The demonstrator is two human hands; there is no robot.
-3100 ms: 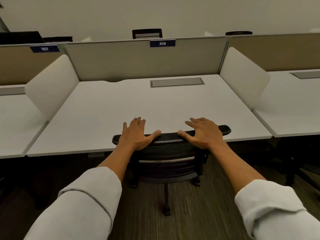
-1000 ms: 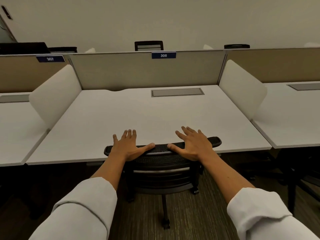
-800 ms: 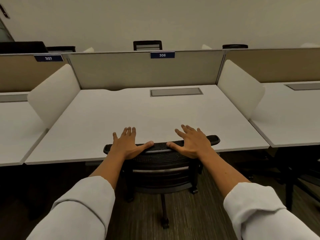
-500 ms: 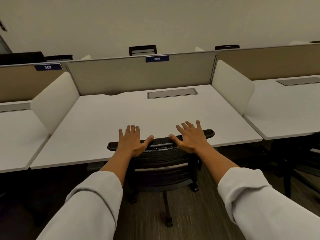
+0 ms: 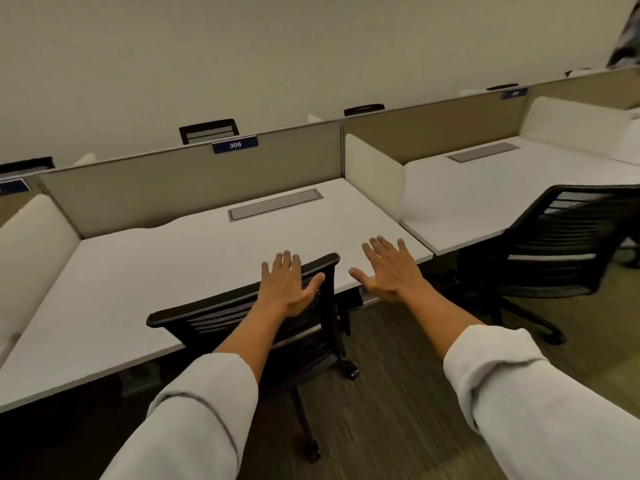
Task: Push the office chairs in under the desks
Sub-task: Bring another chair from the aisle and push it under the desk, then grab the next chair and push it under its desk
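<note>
Half a second ago both hands lay on the top of the black mesh chair [image 5: 256, 327]. Now the right hand [image 5: 388, 271] has come off it and hangs in the air past the chair's right side, over the front right corner of the desk marked 306 [image 5: 194, 258]. Its fingers are spread and straight, holding nothing. The left hand [image 5: 287, 285] still sits on the top of the chair back, near its right end, fingers flat and spread, not curled round it.

This chair looks pushed in. Its back is right up at the front edge of the desk and the seat is hidden under it. So this one is likely done.

The view has also swung to the right. A second black mesh chair [image 5: 554, 251] now shows there. It stands out from the front edge of the next desk [image 5: 485, 202], turned a bit sideways, with its legs and wheels out on the floor. That one likely comes next.

Between the two chairs is open carpet [image 5: 398, 375], with room to step across. A white divider panel [image 5: 374, 171] stands between the two desks.
</note>
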